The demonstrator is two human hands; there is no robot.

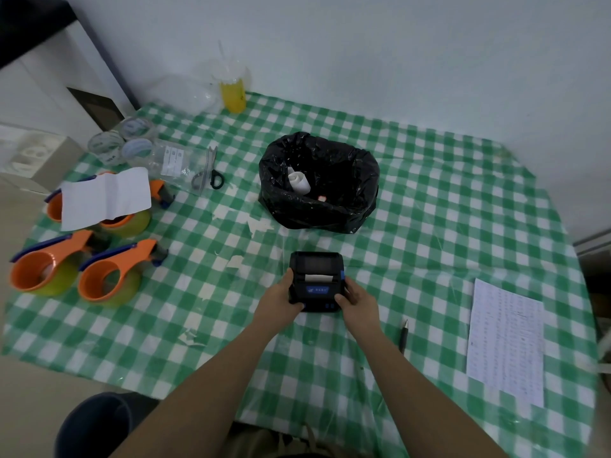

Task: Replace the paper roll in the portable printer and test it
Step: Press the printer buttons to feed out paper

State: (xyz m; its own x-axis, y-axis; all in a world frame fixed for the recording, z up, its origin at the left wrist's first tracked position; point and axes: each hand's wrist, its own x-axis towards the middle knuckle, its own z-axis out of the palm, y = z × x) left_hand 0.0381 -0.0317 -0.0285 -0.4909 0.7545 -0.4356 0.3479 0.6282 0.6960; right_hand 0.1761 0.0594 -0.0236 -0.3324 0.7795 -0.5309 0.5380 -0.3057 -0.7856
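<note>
The portable printer [316, 280] sits on the green-checked tabletop [429, 193], a little in from the near edge. The left hand [279, 300] wraps around the printer's left side, and the right hand [355, 300] grips its right side with the thumb lying on the front panel. A short strip of white paper [318, 278] shows at the printer's slot. Behind the printer stands a black bag-lined bin [330, 206] with a curled paper scrap [299, 181] inside; bare cloth lies between the two. Right of the printer lie a pen [404, 335] and, near the tabletop's right edge, a printed sheet [507, 342]. Left of the printer, well apart, orange tape dispensers [109, 276] crowd the left edge, with scissors [209, 171] behind them.
</note>
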